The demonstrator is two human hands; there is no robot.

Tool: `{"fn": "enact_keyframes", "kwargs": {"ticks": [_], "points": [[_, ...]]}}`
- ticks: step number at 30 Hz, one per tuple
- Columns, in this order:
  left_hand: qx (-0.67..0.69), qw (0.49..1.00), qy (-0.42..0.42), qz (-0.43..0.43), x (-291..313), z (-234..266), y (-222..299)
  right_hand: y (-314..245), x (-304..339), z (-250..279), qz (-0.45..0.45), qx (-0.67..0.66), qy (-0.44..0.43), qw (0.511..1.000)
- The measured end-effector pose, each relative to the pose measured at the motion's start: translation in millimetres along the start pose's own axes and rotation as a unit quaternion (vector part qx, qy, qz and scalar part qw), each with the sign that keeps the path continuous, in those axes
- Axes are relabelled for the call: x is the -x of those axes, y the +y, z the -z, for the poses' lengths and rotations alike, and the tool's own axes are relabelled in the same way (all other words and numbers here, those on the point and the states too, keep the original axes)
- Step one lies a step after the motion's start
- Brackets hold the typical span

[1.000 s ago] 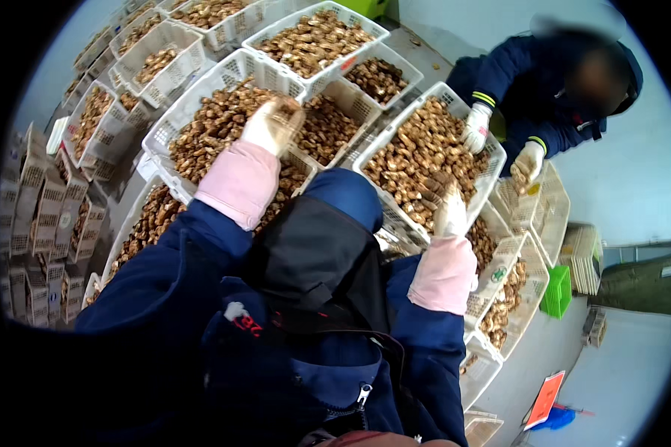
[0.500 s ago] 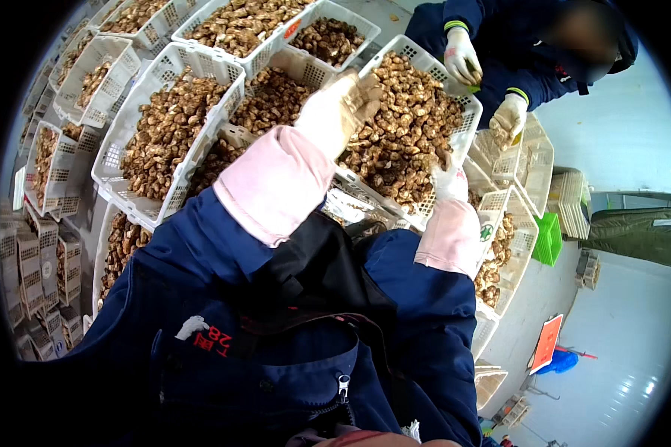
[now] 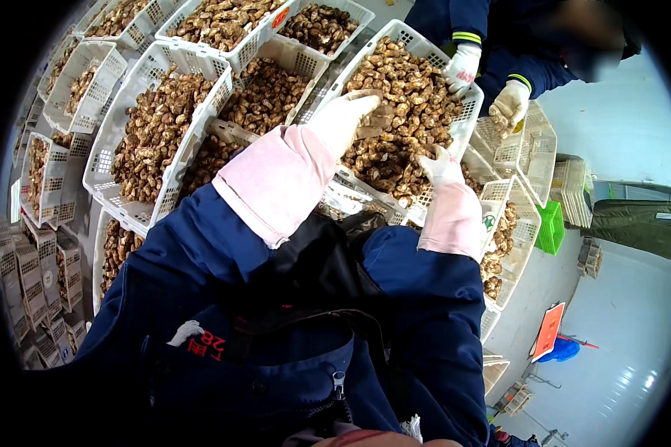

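The likeliest mishap, as I judge it, is a spill over the crate's near edge: the white slotted crate (image 3: 466,112) is heaped high with brown mushrooms (image 3: 406,89), and both hands work close to the rim nearest the person, so a careless rake could push pieces out onto the lower crates or down between them. A second risk is crowding, since a co-worker's gloved hands (image 3: 484,86) are at the far rim of the same crate, near enough for the two sets of hands to bump. The left hand (image 3: 343,119), in a white glove with a pink sleeve cover, lies over the heap with its fingers loosely curled on one mushroom (image 3: 376,119), a light grip rather than a firm clamp. The right hand (image 3: 440,165), gloved the same way, rests at the near part of the heap with fingers partly spread and touching the mushrooms; whether it has closed on one I cannot tell. More full crates (image 3: 153,134) stand packed to the left, and a green crate (image 3: 550,227) sits well apart on the right
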State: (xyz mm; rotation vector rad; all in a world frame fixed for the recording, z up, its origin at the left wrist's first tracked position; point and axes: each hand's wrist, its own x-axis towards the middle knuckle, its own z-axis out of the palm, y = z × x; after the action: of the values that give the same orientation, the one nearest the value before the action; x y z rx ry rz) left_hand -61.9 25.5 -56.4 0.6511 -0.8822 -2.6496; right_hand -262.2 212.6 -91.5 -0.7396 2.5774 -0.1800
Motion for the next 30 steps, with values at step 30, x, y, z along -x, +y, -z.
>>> {"fn": "enact_keyframes", "kwargs": {"ticks": [30], "points": [[-0.218,0.97,-0.092,-0.049,24,-37,-8,-83,90,13,0.224,-0.576,0.09,0.781]]}}
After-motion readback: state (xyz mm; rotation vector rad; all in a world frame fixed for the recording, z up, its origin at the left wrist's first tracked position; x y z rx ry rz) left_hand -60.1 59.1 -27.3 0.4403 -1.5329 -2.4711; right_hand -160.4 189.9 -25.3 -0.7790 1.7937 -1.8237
